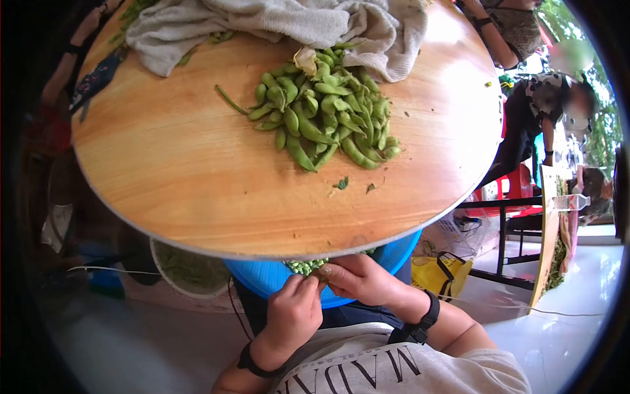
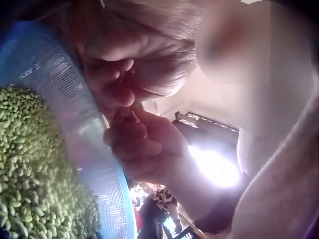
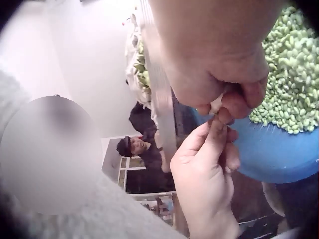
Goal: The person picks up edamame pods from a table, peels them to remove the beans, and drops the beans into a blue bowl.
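My left hand point(image 1: 296, 307) and right hand point(image 1: 364, 279) meet fingertip to fingertip over the near side of a blue mesh basket point(image 1: 252, 279). Between them they pinch a small green pod point(image 1: 321, 276), mostly hidden by the fingers. In the right wrist view, the thumb and forefinger of the left hand point(image 3: 202, 172) press together just below the curled fingers of the right. Shelled green soybeans point(image 2: 30, 164) lie heaped in the basket. On the round wooden table point(image 1: 184, 184) beyond, a pile of unshelled soybean pods point(image 1: 321, 108) sits near the middle.
A crumpled grey cloth point(image 1: 282, 23) covers the table's far part. The tabletop's near edge overhangs the basket. Below left stands a round tub point(image 1: 190, 269); at right, a yellow bag point(image 1: 441, 274) is on the floor. Other people are around, one bending at right.
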`<control>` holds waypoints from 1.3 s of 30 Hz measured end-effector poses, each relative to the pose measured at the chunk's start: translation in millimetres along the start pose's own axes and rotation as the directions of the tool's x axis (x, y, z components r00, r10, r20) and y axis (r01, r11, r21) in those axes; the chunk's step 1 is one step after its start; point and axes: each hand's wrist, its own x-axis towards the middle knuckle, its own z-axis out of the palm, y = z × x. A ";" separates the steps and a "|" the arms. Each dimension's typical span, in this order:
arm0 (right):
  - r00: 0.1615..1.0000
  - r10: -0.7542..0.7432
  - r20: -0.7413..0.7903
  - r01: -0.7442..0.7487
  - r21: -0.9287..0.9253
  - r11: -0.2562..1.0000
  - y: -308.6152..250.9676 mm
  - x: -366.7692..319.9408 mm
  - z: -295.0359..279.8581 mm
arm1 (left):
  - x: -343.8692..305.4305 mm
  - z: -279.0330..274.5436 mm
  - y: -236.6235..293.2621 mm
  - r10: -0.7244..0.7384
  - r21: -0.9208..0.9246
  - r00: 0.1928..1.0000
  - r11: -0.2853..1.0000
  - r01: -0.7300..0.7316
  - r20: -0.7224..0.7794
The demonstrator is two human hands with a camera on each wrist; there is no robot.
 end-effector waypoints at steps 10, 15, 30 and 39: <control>0.936 -0.345 -0.067 0.308 -0.311 0.899 14.4 25.9 13.3 | -6.3 13.5 -45.1 -0.437 -0.519 0.898 0.759 0.393 0.040; 0.887 -0.462 0.018 0.450 -0.265 0.853 30.0 32.1 10.8 | -0.3 5.0 -49.9 -0.633 -0.867 0.668 -0.009 0.498 0.391; 0.969 -0.242 0.052 0.247 -0.153 0.957 26.7 2.6 -15.3 | -11.9 2.4 -12.1 -0.653 -0.714 0.701 0.341 0.611 0.288; 0.715 -0.693 0.092 0.489 -0.775 0.401 -95.6 -49.1 -51.6 | -35.2 -74.5 -66.5 -0.153 0.572 0.906 0.730 0.373 -0.396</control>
